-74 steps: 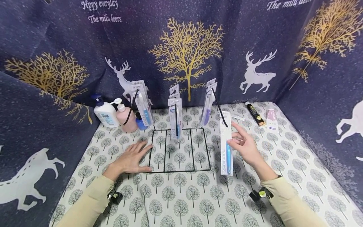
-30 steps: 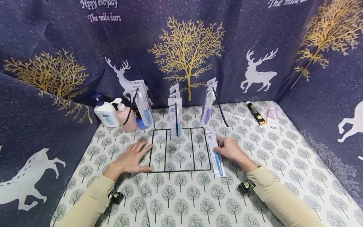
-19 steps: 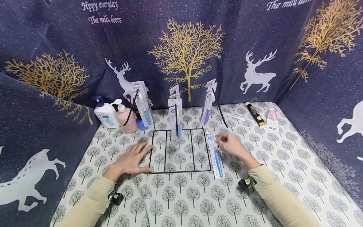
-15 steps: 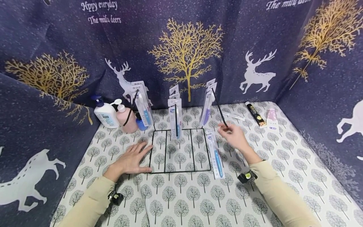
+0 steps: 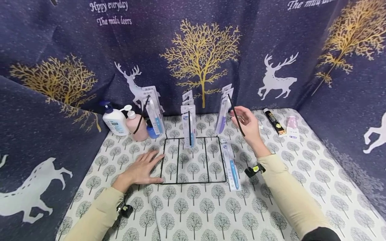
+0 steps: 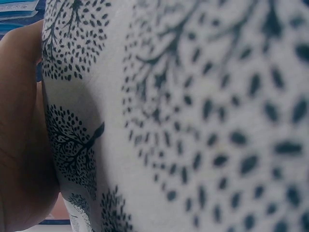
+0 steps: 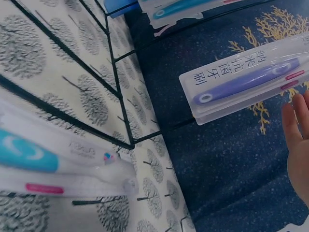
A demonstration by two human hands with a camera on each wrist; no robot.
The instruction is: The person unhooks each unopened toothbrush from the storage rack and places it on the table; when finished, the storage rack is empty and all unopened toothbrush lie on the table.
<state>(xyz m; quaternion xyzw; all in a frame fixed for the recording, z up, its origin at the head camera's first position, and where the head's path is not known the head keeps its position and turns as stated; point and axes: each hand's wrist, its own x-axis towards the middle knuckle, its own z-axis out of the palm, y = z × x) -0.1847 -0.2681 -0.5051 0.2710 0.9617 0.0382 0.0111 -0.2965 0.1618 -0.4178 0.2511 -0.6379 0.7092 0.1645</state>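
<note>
My left hand [image 5: 141, 169] lies spread on the tablecloth, fingertips and thumb at the left side of a black wire display rack [image 5: 193, 183]. Packaged toothbrushes hang from its three hooks. On the right hook are purple toothbrush packs [image 5: 222, 113]. Beside them my right hand [image 5: 248, 125] is raised, fingers loosely bent and holding nothing I can see. In the right wrist view its fingers [image 7: 294, 121] are close to the purple toothbrush pack [image 7: 246, 82]; contact is unclear. A blue packaged toothbrush [image 5: 232, 167] lies on the table along the rack's right edge.
Blue toothbrush packs hang on the left hook [image 5: 141, 115] and the centre hook [image 5: 189, 127]. Pump bottles [image 5: 137, 129] and a blue bottle [image 5: 151, 130] stand back left. A black tube [image 5: 274, 122] and a pink tube [image 5: 292, 127] lie back right.
The right hand has laid the blue packaged toothbrush beside the rack and let go. It has then moved up and away towards the right hook's purple packs. The left hand stays put.
</note>
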